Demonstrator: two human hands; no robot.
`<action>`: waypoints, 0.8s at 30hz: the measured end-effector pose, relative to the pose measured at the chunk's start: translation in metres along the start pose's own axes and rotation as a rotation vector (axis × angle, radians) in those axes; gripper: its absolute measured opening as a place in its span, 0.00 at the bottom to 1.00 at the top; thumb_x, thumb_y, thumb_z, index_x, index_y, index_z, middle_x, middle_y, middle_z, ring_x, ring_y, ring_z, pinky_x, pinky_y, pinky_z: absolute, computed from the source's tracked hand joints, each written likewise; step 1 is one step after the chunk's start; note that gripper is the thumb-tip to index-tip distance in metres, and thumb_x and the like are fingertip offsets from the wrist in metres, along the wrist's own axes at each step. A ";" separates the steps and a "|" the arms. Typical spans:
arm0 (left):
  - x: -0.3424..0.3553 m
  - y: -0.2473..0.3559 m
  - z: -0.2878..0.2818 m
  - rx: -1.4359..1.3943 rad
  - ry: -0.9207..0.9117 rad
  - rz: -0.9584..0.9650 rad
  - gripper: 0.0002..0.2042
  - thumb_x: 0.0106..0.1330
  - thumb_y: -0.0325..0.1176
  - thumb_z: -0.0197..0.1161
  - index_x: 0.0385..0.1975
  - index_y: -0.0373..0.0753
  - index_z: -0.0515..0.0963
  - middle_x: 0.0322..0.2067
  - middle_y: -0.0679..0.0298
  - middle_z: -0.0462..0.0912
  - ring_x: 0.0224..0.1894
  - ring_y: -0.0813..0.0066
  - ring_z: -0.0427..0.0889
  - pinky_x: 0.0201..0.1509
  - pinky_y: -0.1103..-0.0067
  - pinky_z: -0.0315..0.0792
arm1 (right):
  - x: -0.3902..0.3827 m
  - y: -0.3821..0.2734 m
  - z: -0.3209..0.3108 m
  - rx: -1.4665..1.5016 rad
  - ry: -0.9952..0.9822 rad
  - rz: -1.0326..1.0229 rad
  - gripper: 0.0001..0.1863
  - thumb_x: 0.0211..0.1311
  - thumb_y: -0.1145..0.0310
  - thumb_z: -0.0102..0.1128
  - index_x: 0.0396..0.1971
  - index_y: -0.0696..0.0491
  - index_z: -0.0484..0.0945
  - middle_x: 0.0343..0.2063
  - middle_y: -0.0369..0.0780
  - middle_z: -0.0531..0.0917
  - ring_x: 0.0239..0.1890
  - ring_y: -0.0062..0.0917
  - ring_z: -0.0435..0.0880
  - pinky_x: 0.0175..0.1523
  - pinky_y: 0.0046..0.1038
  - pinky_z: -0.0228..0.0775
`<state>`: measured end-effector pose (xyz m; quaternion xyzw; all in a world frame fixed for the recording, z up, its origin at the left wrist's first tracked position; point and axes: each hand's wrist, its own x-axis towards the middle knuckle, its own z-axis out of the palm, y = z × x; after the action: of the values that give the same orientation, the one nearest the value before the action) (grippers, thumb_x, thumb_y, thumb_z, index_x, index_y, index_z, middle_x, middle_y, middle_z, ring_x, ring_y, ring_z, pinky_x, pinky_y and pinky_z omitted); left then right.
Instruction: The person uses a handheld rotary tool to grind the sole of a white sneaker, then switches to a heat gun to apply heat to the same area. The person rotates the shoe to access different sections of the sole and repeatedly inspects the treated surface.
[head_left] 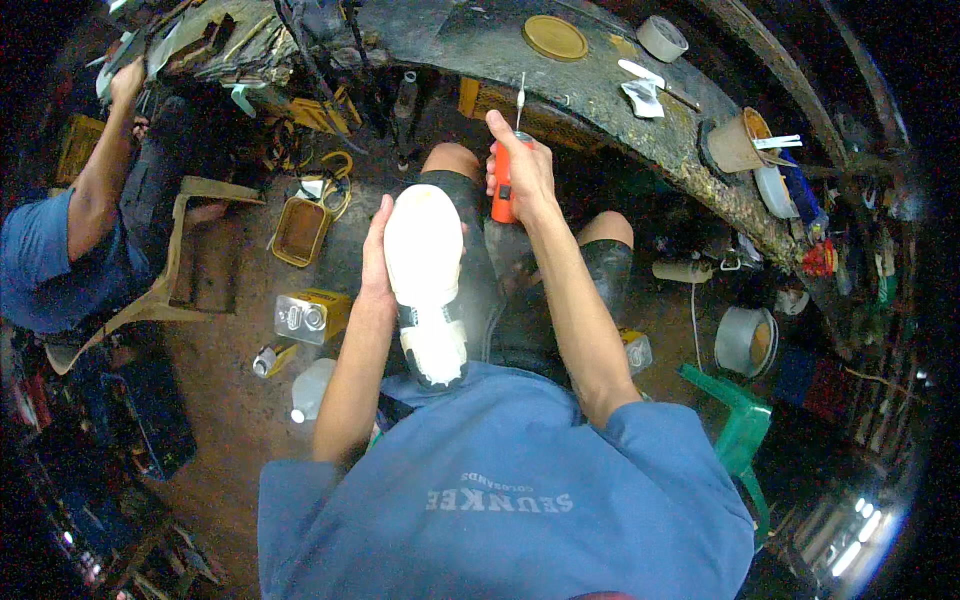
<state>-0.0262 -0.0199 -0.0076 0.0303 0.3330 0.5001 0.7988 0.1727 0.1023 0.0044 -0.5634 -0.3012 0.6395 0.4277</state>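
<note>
Left hand grasps a white-soled shoe; right hand clasps an orange handheld tool, slender tip clear of the shoe; finished and unfinished areas are indistinguishable.

From afar I see a smooth, matt shoe sole, a plastic-looking tool handle and a table edge rough with crusting.
</note>
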 end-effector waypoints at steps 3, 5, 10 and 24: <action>-0.005 0.001 0.005 -0.024 -0.082 0.005 0.39 0.77 0.67 0.45 0.64 0.33 0.76 0.51 0.40 0.87 0.46 0.51 0.91 0.48 0.61 0.89 | -0.014 0.001 -0.006 0.006 -0.155 -0.052 0.25 0.60 0.51 0.81 0.40 0.54 0.78 0.22 0.36 0.81 0.19 0.21 0.80 0.26 0.28 0.76; -0.008 0.002 0.010 -0.027 -0.116 0.056 0.39 0.78 0.67 0.45 0.64 0.33 0.76 0.51 0.41 0.87 0.46 0.53 0.91 0.49 0.63 0.89 | -0.026 0.002 -0.011 -0.014 -0.250 -0.131 0.25 0.60 0.59 0.81 0.48 0.55 0.77 0.26 0.37 0.82 0.22 0.21 0.81 0.28 0.28 0.77; -0.015 -0.001 0.029 0.042 -0.087 0.145 0.39 0.78 0.66 0.45 0.63 0.32 0.77 0.50 0.45 0.88 0.46 0.57 0.91 0.51 0.65 0.88 | -0.061 -0.016 -0.044 -0.359 -0.372 -0.308 0.55 0.50 0.79 0.80 0.76 0.50 0.55 0.48 0.43 0.82 0.46 0.26 0.85 0.54 0.35 0.82; -0.005 0.031 0.100 0.381 0.002 0.138 0.30 0.80 0.60 0.51 0.62 0.36 0.79 0.51 0.57 0.89 0.48 0.67 0.90 0.54 0.72 0.85 | -0.100 0.007 -0.105 -0.113 -0.290 -0.337 0.59 0.48 0.85 0.74 0.79 0.45 0.52 0.48 0.41 0.78 0.45 0.26 0.83 0.53 0.34 0.81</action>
<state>0.0047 0.0198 0.0848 0.2032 0.4196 0.4818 0.7420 0.2737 0.0005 0.0250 -0.4306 -0.4847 0.6153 0.4484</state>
